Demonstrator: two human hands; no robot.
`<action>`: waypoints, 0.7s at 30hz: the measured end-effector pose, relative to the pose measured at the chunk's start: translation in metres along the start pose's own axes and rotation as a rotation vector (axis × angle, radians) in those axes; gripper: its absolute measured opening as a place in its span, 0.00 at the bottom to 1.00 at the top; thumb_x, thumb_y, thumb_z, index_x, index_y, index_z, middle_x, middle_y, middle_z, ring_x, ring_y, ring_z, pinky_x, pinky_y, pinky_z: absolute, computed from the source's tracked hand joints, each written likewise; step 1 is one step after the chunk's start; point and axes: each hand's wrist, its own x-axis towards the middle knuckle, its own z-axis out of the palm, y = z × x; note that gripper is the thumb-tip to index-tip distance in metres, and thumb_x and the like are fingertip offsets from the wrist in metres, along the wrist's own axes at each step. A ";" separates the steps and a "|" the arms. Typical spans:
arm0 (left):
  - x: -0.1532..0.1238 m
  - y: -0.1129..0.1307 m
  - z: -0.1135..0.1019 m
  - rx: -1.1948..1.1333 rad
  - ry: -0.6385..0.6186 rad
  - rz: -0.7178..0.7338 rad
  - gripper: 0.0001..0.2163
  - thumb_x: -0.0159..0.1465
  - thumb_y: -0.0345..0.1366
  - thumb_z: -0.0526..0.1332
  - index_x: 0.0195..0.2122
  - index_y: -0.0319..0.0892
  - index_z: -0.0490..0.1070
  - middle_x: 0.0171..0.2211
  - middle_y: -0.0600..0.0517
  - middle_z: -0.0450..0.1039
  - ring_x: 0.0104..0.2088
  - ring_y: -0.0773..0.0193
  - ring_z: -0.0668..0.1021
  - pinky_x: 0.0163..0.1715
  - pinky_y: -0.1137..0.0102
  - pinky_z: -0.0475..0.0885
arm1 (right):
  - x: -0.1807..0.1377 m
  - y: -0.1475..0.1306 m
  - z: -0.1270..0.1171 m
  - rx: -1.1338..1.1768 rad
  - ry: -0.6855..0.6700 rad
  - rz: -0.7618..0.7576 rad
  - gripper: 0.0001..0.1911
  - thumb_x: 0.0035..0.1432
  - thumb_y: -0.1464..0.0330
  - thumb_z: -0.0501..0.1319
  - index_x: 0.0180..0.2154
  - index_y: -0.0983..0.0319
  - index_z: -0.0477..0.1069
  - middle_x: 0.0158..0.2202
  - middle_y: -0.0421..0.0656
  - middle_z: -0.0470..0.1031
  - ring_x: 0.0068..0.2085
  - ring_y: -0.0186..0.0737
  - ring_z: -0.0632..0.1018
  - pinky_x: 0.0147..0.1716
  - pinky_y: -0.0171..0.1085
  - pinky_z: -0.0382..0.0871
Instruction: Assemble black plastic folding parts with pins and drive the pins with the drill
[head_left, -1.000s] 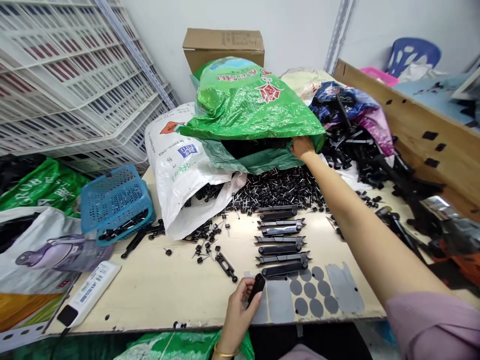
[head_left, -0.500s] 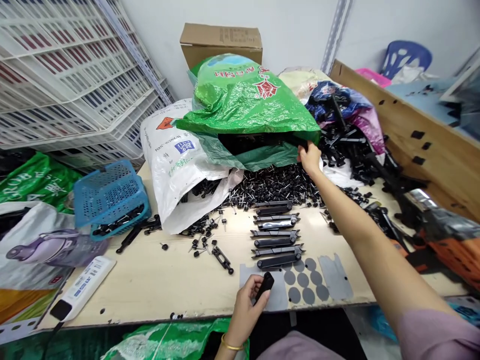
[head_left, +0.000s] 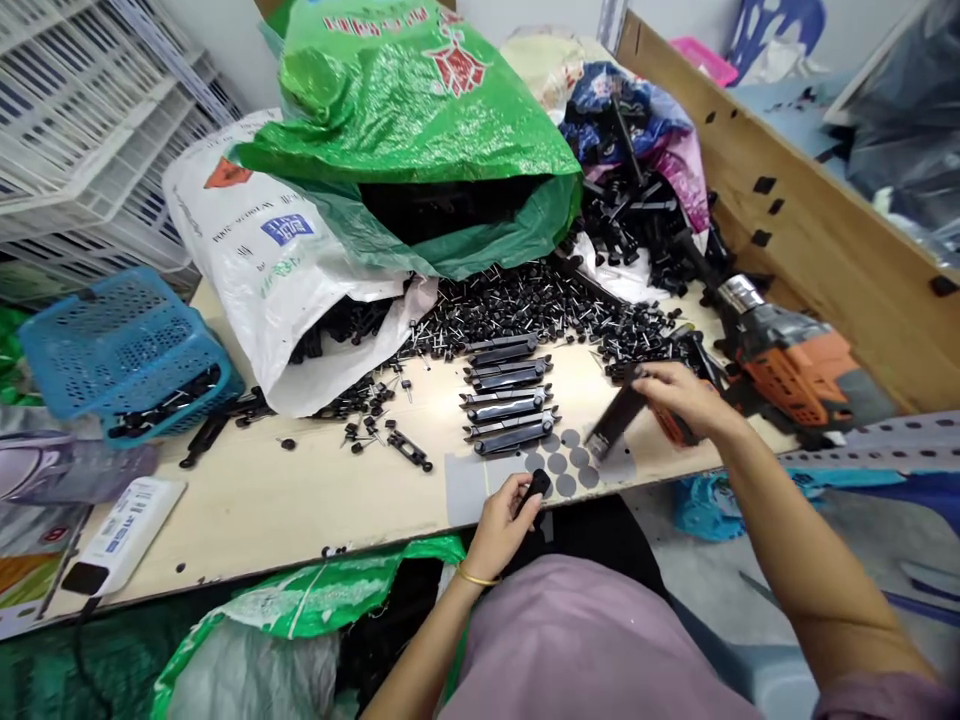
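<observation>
Holding parts in both hands: L hand fingers closed on small black cap at bench edge; R hand gripped black bar beside the bar row. Looked like pairing step; next needed ends aligned.

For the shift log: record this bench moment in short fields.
left hand: pinches a small black part at the table edge
right hand: holds a long black bar, tilted
centre: row of black bars beside the pin pile
behind: green bag over white sack
sides: blue basket left, orange drill right
</observation>
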 end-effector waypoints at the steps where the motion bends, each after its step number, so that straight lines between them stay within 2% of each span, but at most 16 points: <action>1: 0.005 0.001 0.007 0.052 0.011 0.014 0.13 0.64 0.44 0.54 0.45 0.42 0.65 0.33 0.52 0.69 0.27 0.68 0.71 0.28 0.73 0.69 | -0.005 -0.002 0.001 -0.216 -0.117 0.017 0.13 0.52 0.59 0.58 0.27 0.63 0.70 0.24 0.41 0.72 0.28 0.37 0.73 0.27 0.33 0.65; 3: 0.020 0.004 0.022 0.188 0.053 0.088 0.10 0.64 0.41 0.55 0.42 0.42 0.65 0.36 0.51 0.70 0.31 0.66 0.73 0.32 0.71 0.70 | -0.007 -0.004 0.016 -0.629 -0.239 0.089 0.15 0.50 0.59 0.59 0.25 0.65 0.72 0.25 0.46 0.74 0.30 0.43 0.75 0.29 0.36 0.65; 5: 0.040 0.007 0.036 0.307 0.098 0.177 0.08 0.62 0.38 0.56 0.41 0.42 0.65 0.37 0.50 0.70 0.36 0.63 0.74 0.38 0.68 0.69 | -0.005 -0.005 0.042 -0.910 -0.196 0.166 0.16 0.50 0.59 0.59 0.26 0.66 0.73 0.28 0.53 0.76 0.33 0.49 0.77 0.32 0.39 0.65; 7: 0.060 0.009 0.050 0.381 0.139 0.223 0.09 0.61 0.35 0.58 0.42 0.43 0.64 0.37 0.50 0.70 0.37 0.62 0.74 0.41 0.66 0.69 | -0.003 0.001 0.066 -1.001 -0.131 0.195 0.17 0.54 0.59 0.56 0.32 0.68 0.73 0.32 0.57 0.76 0.36 0.52 0.77 0.34 0.41 0.66; 10: 0.082 0.009 0.066 0.501 0.201 0.252 0.13 0.60 0.33 0.60 0.46 0.42 0.62 0.40 0.48 0.69 0.41 0.61 0.73 0.42 0.65 0.69 | -0.011 0.021 0.081 -0.939 -0.053 0.173 0.19 0.59 0.59 0.51 0.41 0.67 0.70 0.37 0.57 0.75 0.41 0.52 0.76 0.36 0.42 0.67; 13: 0.089 0.006 0.079 0.691 0.233 0.263 0.14 0.64 0.38 0.57 0.49 0.42 0.62 0.43 0.46 0.66 0.44 0.58 0.72 0.41 0.66 0.69 | -0.029 0.050 0.077 -0.687 0.010 0.082 0.18 0.60 0.59 0.53 0.46 0.65 0.66 0.41 0.52 0.72 0.43 0.46 0.74 0.40 0.40 0.68; 17: 0.096 0.004 0.096 0.887 0.275 0.288 0.17 0.67 0.43 0.50 0.54 0.40 0.62 0.39 0.45 0.65 0.42 0.56 0.70 0.38 0.66 0.68 | -0.050 0.081 0.074 -0.399 0.112 -0.054 0.23 0.58 0.66 0.54 0.55 0.63 0.60 0.46 0.49 0.69 0.47 0.43 0.71 0.49 0.41 0.66; 21: 0.120 0.010 0.107 0.937 0.263 0.361 0.18 0.67 0.41 0.50 0.56 0.44 0.61 0.36 0.48 0.62 0.39 0.58 0.68 0.39 0.66 0.66 | -0.045 0.089 0.072 -0.400 0.229 -0.050 0.25 0.55 0.72 0.53 0.55 0.64 0.59 0.46 0.50 0.68 0.47 0.45 0.71 0.49 0.44 0.67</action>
